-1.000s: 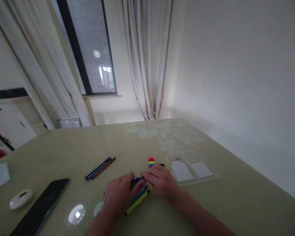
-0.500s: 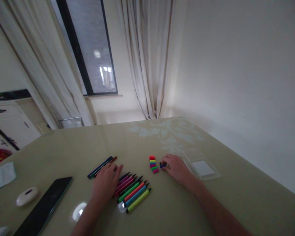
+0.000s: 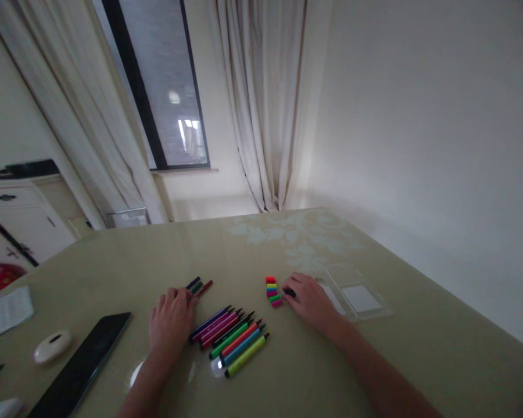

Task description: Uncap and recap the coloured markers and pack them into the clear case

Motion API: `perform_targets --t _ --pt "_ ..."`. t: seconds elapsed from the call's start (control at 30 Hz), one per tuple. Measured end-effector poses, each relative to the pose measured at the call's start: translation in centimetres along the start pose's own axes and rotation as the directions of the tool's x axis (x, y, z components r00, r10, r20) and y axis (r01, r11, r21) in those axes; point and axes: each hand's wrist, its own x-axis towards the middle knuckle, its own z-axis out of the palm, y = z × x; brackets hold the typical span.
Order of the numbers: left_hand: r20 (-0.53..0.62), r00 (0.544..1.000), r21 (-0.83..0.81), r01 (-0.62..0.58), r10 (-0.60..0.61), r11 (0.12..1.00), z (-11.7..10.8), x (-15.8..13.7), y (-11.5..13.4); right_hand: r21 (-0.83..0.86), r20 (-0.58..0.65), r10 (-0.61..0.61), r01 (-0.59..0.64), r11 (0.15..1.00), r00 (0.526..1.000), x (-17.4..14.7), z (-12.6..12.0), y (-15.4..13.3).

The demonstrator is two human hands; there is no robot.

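My left hand (image 3: 171, 319) is closed over the near ends of a few markers at the left, its fingertips at a dark red marker (image 3: 206, 288). Beside that one lie a dark blue marker (image 3: 193, 283) and a dark green marker (image 3: 196, 288). My right hand (image 3: 309, 297) pinches small dark caps (image 3: 290, 292) on the table, partly hidden by its fingers. Just left of it stands a row of bright caps (image 3: 271, 290). Between my hands lies a slanted row of several uncapped markers, with a yellow-green marker (image 3: 246, 355) nearest me.
An open clear plastic case (image 3: 361, 298) lies beyond my right wrist. At left on the table (image 3: 126, 261) are a black tablet-like slab (image 3: 81, 366), a white oval mouse-like object (image 3: 52, 346) and a pale cloth or paper (image 3: 6, 313). A wall borders the right side.
My left hand has moved left from the uncapped row onto the separate markers, and the dark red one has shifted slightly right. My right hand stays at the dark caps.
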Motion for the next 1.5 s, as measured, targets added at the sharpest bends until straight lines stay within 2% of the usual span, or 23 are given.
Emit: perform_targets --t 0.07,0.13,0.2,0.27,0.37,0.43,0.5,0.57,0.67,0.77,0.87,0.93,1.0,1.07,1.2,1.27,1.37,1.43,1.5 --pt "-0.019 0.999 -0.057 -0.046 0.045 0.997 -0.1 0.0 0.6 0.024 -0.033 -0.038 0.039 0.999 0.999 -0.2 0.2 -1.0" --pt "-0.016 0.990 -0.207 -0.139 0.139 0.968 -0.4 -0.3 1.9 0.059 -0.086 -0.090 0.095 0.994 0.992 -0.4 0.6 -1.9" --pt "-0.007 0.965 -0.399 -0.242 0.261 0.884 -0.8 -1.1 3.6 0.090 -0.148 -0.150 0.164 0.982 0.978 -0.6 1.2 -2.8" --pt "-0.053 0.921 -0.519 -0.356 0.386 0.777 -1.2 -2.1 5.4 0.090 -0.189 -0.208 0.228 0.970 0.960 -0.8 1.8 -3.3" --pt "-0.142 0.860 -0.509 -0.487 0.490 0.709 -1.4 -3.6 7.2 0.058 -0.205 -0.282 0.299 0.952 0.937 -0.9 2.5 -3.6" --pt "-0.160 0.830 -0.442 -0.544 0.534 0.713 -1.3 -4.3 7.7 0.037 -0.217 -0.322 0.338 0.941 0.921 -1.0 2.7 -3.8" --pt "-0.136 0.822 -0.357 -0.562 0.553 0.746 -1.4 -4.7 7.9 0.011 -0.222 -0.363 0.374 0.927 0.905 -1.2 2.8 -4.2" --pt "-0.055 0.844 -0.284 -0.526 0.534 0.802 -1.6 -5.0 8.1 -0.020 -0.219 -0.407 0.413 0.910 0.887 -1.3 2.7 -4.6" --pt "0.130 0.888 -0.231 -0.405 0.440 0.885 -2.5 -4.9 8.2 -0.049 -0.218 -0.441 0.441 0.896 0.871 -1.3 2.4 -4.7" --pt "0.228 0.926 -0.180 -0.263 0.301 0.948 -3.3 -4.2 7.5 -0.025 -0.260 -0.376 0.383 0.923 0.889 -0.9 1.6 -3.5" --pt "0.179 0.968 -0.146 -0.149 0.174 0.978 -3.4 -2.9 5.8 0.037 -0.335 -0.170 0.193 0.980 0.927 -0.3 0.6 -1.2" --pt "0.129 0.983 -0.157 -0.112 0.133 0.981 -2.9 -2.3 4.8 0.072 -0.346 -0.021 0.049 0.996 0.938 0.0 0.2 0.2" --pt "0.116 0.984 -0.163 -0.117 0.137 0.980 -2.3 -1.8 4.2 0.050 -0.308 0.077 -0.065 0.997 0.948 0.3 0.2 1.2" --pt "0.127 0.976 -0.158 -0.155 0.176 0.975 -1.6 -1.6 4.0 -0.015 -0.226 0.120 -0.126 0.992 0.967 0.6 0.5 1.7" --pt "0.121 0.967 -0.139 -0.209 0.226 0.968 -0.8 -1.2 3.5 -0.127 -0.098 0.145 -0.157 0.979 0.985 1.0 1.2 1.8" --pt "0.066 0.983 -0.096 -0.165 0.172 0.982 -0.6 -0.9 2.8 -0.142 -0.064 0.146 -0.154 0.978 0.987 1.2 1.4 1.7" --pt "-0.022 0.999 0.011 -0.027 0.027 1.000 -0.4 -0.5 1.2 -0.137 -0.006 0.137 -0.136 0.981 0.991 1.4 1.6 1.6" --pt "-0.010 1.000 0.053 0.024 -0.024 0.998 -0.2 -0.3 0.3 -0.136 0.005 0.133 -0.131 0.982 0.991 1.5 1.7 1.6" --pt "0.038 0.999 0.055 0.022 -0.025 0.998 0.0 -0.1 -0.3 -0.134 -0.002 0.125 -0.124 0.983 0.992 1.4 1.7 1.7"
